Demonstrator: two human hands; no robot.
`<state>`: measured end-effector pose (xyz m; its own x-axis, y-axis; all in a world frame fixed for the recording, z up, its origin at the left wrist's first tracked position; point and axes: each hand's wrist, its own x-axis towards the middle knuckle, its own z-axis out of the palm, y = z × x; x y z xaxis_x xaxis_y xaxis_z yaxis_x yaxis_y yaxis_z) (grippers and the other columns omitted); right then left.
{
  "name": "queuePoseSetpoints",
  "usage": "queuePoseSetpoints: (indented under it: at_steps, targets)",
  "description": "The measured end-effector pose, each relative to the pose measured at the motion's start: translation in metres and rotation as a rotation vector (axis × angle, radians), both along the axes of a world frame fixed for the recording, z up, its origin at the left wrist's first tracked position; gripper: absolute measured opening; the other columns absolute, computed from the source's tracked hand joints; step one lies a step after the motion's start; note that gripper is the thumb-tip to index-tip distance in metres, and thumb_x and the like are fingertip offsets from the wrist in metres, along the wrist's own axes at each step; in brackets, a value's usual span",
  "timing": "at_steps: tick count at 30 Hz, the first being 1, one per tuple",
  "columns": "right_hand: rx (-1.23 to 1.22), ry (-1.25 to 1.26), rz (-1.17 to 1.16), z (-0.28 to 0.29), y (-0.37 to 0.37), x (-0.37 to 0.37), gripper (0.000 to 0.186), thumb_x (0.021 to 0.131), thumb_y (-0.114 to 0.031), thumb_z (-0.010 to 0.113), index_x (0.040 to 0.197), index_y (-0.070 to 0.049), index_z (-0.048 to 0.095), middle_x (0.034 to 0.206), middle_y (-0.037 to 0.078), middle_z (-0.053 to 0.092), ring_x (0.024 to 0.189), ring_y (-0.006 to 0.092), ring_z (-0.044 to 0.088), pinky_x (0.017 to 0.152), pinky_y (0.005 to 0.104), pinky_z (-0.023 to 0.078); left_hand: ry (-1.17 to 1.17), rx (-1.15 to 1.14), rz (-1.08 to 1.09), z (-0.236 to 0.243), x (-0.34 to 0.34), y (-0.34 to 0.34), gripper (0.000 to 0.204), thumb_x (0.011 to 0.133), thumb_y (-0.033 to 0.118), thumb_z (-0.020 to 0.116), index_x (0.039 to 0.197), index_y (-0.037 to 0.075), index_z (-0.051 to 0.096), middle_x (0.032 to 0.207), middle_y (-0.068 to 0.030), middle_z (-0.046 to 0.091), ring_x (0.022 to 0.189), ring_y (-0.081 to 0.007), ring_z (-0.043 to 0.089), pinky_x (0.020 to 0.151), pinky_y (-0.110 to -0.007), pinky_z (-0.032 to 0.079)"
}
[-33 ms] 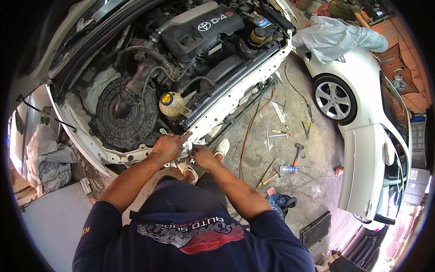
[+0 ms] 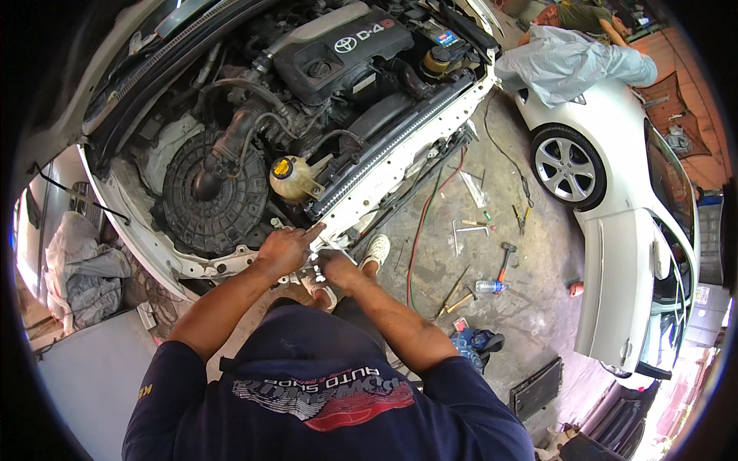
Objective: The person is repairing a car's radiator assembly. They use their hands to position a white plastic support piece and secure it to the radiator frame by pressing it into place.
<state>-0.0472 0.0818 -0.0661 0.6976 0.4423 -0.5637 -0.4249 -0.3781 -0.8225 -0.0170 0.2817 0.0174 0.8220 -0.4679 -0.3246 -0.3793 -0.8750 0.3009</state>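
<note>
In front of me is a car's open engine bay, with a white front panel (image 2: 400, 177) along its near edge. My left hand (image 2: 286, 250) rests on the near corner of this panel, its index finger stretched out along the metal. Just to its right, my right hand (image 2: 340, 270) is closed low against the front of the panel. A small shiny metal piece (image 2: 317, 265) shows by its fingers; its kind and what the fingers hold are hidden. Beyond the hands sit a cream coolant reservoir (image 2: 296, 184) with a yellow cap and a round black air filter housing (image 2: 211, 203).
On the floor to the right lie a hammer (image 2: 505, 261), a plastic bottle (image 2: 486, 286), pliers (image 2: 523, 219) and a red hose (image 2: 419, 238). A white car (image 2: 615, 161) with an open door stands beyond them. A person (image 2: 573, 19) leans over its covered front.
My right hand has shifted slightly left, toward my left hand, and turned a little. My left hand has stayed in place on the panel.
</note>
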Motion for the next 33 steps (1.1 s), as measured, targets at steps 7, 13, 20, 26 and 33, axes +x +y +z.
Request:
queuePoseSetpoints:
  at_steps: [7, 13, 20, 26, 33]
  targets:
    - [-0.433, -0.552, 0.268, -0.011, -0.045, 0.013, 0.032, 0.098, -0.014, 0.062, 0.126, -0.004, 0.071, 0.119, 0.016, 0.076, 0.114, 0.0362, 0.071, 0.1, 0.046, 0.054, 0.03, -0.275, 0.309, -0.001, -0.011, 0.015, 0.066, 0.089, 0.023, 0.071, 0.153, 0.017, 0.058, 0.128, -0.0194, 0.074, 0.111, -0.0391, 0.072, 0.099, -0.049, 0.057]
    - [-0.375, -0.603, -0.153, 0.073, -0.079, 0.079, 0.02, 0.093, -0.013, 0.068, 0.107, -0.009, 0.082, 0.104, 0.018, 0.073, 0.104, 0.0389, 0.067, 0.094, 0.0461, 0.054, -0.017, -0.422, 0.361, -0.022, -0.014, 0.009, 0.05, 0.097, 0.029, 0.07, 0.145, 0.017, 0.066, 0.134, -0.0159, 0.073, 0.116, -0.0365, 0.072, 0.102, -0.046, 0.057]
    - [-0.465, -0.842, 0.181, 0.075, -0.049, 0.104, 0.024, 0.086, -0.009, 0.068, 0.104, -0.013, 0.084, 0.102, 0.013, 0.072, 0.104, 0.0376, 0.062, 0.095, 0.0461, 0.054, -0.006, -0.451, 0.37, -0.02, -0.014, -0.002, 0.052, 0.097, 0.029, 0.072, 0.147, 0.018, 0.065, 0.126, -0.0163, 0.076, 0.109, -0.037, 0.073, 0.097, -0.047, 0.058]
    - [-0.49, -0.862, 0.381, 0.071, -0.051, 0.13, 0.029, 0.086, -0.01, 0.066, 0.109, -0.015, 0.084, 0.104, 0.015, 0.073, 0.104, 0.0382, 0.065, 0.093, 0.0465, 0.057, 0.054, -0.372, 0.337, -0.005, -0.015, -0.013, 0.062, 0.096, 0.03, 0.072, 0.156, 0.027, 0.056, 0.117, -0.0161, 0.077, 0.105, -0.0379, 0.074, 0.094, -0.05, 0.059]
    - [-0.705, -0.471, 0.285, 0.09, -0.029, 0.075, 0.025, 0.094, -0.018, 0.061, 0.106, -0.005, 0.079, 0.109, 0.027, 0.074, 0.103, 0.0445, 0.072, 0.093, 0.0545, 0.057, -0.021, -0.388, 0.382, -0.027, -0.024, -0.004, 0.06, 0.097, 0.027, 0.07, 0.155, 0.025, 0.057, 0.12, -0.0203, 0.076, 0.106, -0.0394, 0.074, 0.094, -0.049, 0.059]
